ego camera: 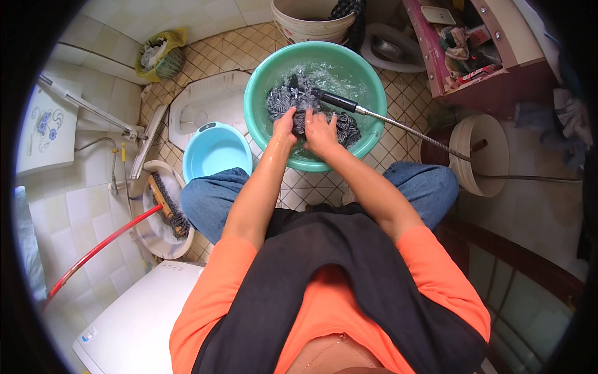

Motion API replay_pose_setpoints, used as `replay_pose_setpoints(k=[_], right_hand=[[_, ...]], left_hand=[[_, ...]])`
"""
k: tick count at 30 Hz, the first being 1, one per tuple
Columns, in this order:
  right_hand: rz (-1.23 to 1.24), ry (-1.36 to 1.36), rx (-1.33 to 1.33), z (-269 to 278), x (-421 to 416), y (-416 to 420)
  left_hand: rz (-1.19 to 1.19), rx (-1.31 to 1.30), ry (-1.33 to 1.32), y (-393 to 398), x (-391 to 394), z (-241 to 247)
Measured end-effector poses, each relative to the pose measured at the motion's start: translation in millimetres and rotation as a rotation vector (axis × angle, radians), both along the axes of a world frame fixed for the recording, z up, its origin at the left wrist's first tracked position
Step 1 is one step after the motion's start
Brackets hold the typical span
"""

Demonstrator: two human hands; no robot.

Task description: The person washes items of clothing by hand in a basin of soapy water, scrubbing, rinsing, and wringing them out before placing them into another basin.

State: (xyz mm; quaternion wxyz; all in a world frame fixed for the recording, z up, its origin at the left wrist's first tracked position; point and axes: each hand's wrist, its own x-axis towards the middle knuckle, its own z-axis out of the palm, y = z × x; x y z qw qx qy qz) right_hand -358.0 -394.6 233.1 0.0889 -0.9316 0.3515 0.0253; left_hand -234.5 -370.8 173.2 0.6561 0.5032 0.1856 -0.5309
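A wet black-and-white patterned cloth lies in water in a green plastic basin in front of me. My left hand grips the cloth near the middle of the basin, its fingers partly hidden. Close beside it, my right hand holds the same cloth, with some fingers spread over the folds. A black shower head on a metal hose rests over the basin above my right hand. Water splashes around its far end.
A light blue basin stands at left, beside a squat toilet. A tub holds a brush head with a red handle. Behind are a large white bucket and a lined wastebasket. Another bucket lies right, beneath the hose.
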Motion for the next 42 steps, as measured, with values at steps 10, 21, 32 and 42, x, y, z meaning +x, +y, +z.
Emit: replay_pose_setpoints(k=[10, 21, 32, 42], right_hand=[[0.161, -0.236, 0.036, 77, -12, -32], [0.147, -0.815, 0.453, 219, 13, -77], [0.215, -0.988, -0.007, 179, 23, -80], [-0.053, -1.279, 1.275, 107, -37, -64]], left_hand=[[-0.106, -0.065, -1.099, 1, 3, 62], [-0.832, -0.238, -1.512, 4, 21, 20], [-0.250, -0.856, 0.257, 9, -23, 132], [-0.247, -0.747, 0.311, 10, -15, 128]])
